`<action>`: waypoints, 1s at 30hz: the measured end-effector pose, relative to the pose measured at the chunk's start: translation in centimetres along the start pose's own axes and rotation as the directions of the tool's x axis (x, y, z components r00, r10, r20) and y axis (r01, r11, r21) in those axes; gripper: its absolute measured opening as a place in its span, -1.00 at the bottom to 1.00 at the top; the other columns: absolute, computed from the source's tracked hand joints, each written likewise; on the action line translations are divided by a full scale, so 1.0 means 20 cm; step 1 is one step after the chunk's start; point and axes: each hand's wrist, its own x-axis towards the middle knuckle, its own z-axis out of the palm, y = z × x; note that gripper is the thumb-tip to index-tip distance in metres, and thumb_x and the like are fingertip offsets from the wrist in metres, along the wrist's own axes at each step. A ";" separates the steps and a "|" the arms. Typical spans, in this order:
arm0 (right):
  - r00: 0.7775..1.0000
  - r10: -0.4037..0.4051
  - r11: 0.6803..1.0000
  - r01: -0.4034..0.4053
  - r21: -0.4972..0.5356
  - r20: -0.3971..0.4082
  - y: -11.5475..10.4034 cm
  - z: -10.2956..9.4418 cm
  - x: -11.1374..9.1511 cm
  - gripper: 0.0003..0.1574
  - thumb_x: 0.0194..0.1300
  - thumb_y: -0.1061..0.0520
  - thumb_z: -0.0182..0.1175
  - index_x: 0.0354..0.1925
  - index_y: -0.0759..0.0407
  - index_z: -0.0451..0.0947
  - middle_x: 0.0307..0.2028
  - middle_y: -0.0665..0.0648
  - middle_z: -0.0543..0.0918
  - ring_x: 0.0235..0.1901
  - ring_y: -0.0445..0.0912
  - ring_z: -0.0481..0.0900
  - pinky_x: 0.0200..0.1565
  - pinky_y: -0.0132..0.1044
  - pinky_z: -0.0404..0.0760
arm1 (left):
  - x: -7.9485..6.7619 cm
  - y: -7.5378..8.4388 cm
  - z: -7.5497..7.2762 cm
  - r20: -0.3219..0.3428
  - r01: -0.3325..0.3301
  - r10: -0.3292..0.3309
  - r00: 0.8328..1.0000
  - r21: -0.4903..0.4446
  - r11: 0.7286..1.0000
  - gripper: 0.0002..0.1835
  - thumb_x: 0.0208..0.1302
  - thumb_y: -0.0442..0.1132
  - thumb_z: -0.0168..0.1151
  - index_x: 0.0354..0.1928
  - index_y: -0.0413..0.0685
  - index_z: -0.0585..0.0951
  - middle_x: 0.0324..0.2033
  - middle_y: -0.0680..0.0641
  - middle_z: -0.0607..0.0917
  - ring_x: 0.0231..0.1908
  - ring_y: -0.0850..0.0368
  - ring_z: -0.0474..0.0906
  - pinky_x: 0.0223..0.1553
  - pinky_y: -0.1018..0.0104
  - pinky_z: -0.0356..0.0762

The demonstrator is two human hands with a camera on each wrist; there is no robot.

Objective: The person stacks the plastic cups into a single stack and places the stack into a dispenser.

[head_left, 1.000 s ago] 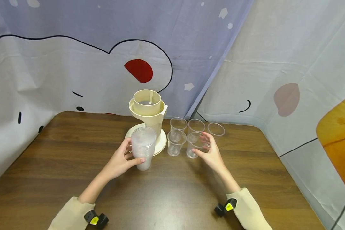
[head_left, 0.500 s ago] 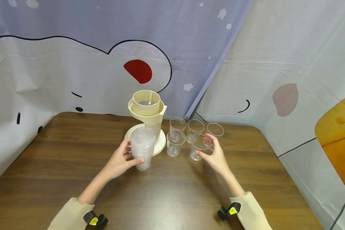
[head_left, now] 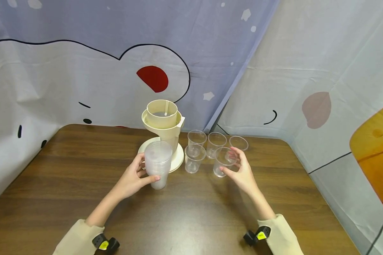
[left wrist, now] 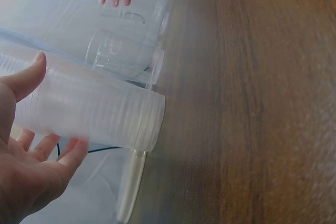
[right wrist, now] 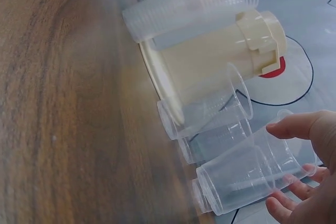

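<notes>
My left hand [head_left: 134, 179] grips a stack of nested clear plastic cups [head_left: 158, 163], thumb on the near side and fingers around the far side. In the left wrist view, the stack [left wrist: 100, 103] shows its ridged rims between thumb and fingers. My right hand [head_left: 240, 173] holds a single clear plastic cup [head_left: 221, 166] around its upper part, at the front right of a cluster of cups. The right wrist view shows that cup [right wrist: 236, 177] between the thumb and the curled fingers. Just left of it stands another clear cup [head_left: 194, 164].
Behind the stack stands a cream plastic cup dispenser [head_left: 169, 132] on a round base [head_left: 180, 159]. Three more clear cups line the back: one left [head_left: 196, 136], one middle [head_left: 216, 140], one right [head_left: 238, 142]. The wooden table [head_left: 185, 219] meets a printed curtain [head_left: 115, 88].
My right hand has moved a little to the right and the cup in it has shifted the same way, away from its left neighbour. The left hand and its stack have stayed in place.
</notes>
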 end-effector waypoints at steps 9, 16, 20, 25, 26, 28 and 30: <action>0.999 -0.025 1.000 0.025 0.004 -0.026 -0.03 -0.02 0.00 -0.05 0.05 0.35 0.39 0.34 0.27 0.16 0.21 0.36 0.41 0.23 0.21 0.36 0.31 0.17 0.33 | 0.00 0.00 0.00 0.002 -0.002 0.002 1.000 0.009 1.000 -0.22 0.06 -0.31 0.45 0.28 -0.16 0.23 0.14 -0.25 0.46 0.17 -0.22 0.45 0.20 -0.11 0.48; 0.996 -0.073 0.997 0.072 -0.006 -0.045 -0.05 -0.02 0.01 -0.04 0.05 0.36 0.37 0.35 0.28 0.13 0.23 0.36 0.39 0.22 0.23 0.37 0.30 0.19 0.33 | 0.00 0.00 0.00 0.002 0.002 -0.002 1.000 -0.002 1.000 -0.22 0.05 -0.32 0.45 0.28 -0.15 0.23 0.15 -0.24 0.46 0.18 -0.21 0.44 0.21 -0.10 0.46; 0.995 -0.089 0.996 0.090 0.007 -0.047 -0.06 -0.02 0.01 -0.03 0.05 0.38 0.36 0.36 0.28 0.13 0.24 0.34 0.38 0.21 0.22 0.36 0.31 0.19 0.32 | 0.00 0.00 0.00 0.001 0.000 0.000 1.000 -0.002 1.000 -0.23 0.06 -0.31 0.45 0.28 -0.16 0.23 0.14 -0.25 0.46 0.18 -0.22 0.44 0.21 -0.12 0.46; 0.993 -0.104 0.994 0.105 0.032 -0.049 -0.09 -0.02 0.02 -0.02 0.03 0.39 0.37 0.36 0.26 0.14 0.24 0.37 0.37 0.21 0.17 0.36 0.31 0.21 0.30 | 0.00 0.01 0.00 -0.001 0.004 -0.004 1.000 -0.002 1.000 -0.23 0.06 -0.31 0.45 0.27 -0.16 0.24 0.14 -0.25 0.46 0.17 -0.21 0.45 0.21 -0.11 0.47; 0.993 -0.107 0.994 0.108 0.035 -0.050 -0.10 -0.01 0.02 -0.02 0.03 0.40 0.38 0.36 0.25 0.14 0.24 0.37 0.36 0.21 0.17 0.36 0.30 0.21 0.30 | 0.00 0.00 0.00 -0.001 0.005 -0.005 1.000 -0.002 1.000 -0.23 0.06 -0.31 0.45 0.27 -0.16 0.24 0.14 -0.26 0.46 0.17 -0.21 0.45 0.21 -0.11 0.47; 0.993 -0.111 0.993 0.113 0.041 -0.050 -0.11 -0.01 0.02 -0.02 0.03 0.40 0.38 0.36 0.24 0.15 0.24 0.35 0.37 0.22 0.17 0.36 0.29 0.18 0.31 | 0.00 0.00 0.00 -0.002 0.007 -0.007 1.000 -0.003 1.000 -0.23 0.06 -0.32 0.45 0.27 -0.15 0.24 0.14 -0.25 0.46 0.16 -0.21 0.46 0.21 -0.10 0.47; 0.992 -0.113 0.993 0.115 0.039 -0.049 -0.13 0.00 0.02 -0.01 0.03 0.40 0.38 0.36 0.22 0.15 0.24 0.31 0.37 0.22 0.16 0.36 0.28 0.06 0.35 | 0.00 0.00 0.00 -0.002 0.009 -0.009 1.000 -0.004 1.000 -0.23 0.06 -0.32 0.45 0.27 -0.15 0.24 0.14 -0.25 0.46 0.16 -0.21 0.46 0.21 -0.10 0.47</action>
